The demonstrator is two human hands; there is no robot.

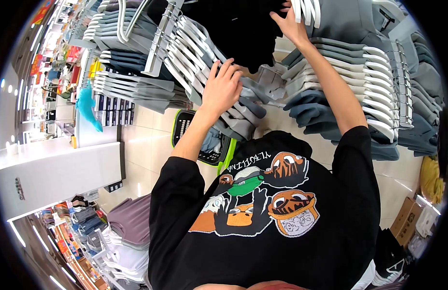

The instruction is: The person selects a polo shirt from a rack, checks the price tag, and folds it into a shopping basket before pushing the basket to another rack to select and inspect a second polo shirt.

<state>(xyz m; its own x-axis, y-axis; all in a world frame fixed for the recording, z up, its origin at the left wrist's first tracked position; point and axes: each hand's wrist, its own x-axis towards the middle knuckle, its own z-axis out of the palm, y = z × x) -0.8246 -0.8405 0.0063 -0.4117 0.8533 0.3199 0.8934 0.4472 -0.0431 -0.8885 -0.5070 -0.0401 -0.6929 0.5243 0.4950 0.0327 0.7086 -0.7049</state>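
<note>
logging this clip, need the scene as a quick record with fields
place: clothing shop aisle
left hand: flat on a row of white hangers holding grey garments
right hand: raised at a black garment, grip of fingers unclear
floor: black basket with green rim
clothing: black printed t-shirt
</note>
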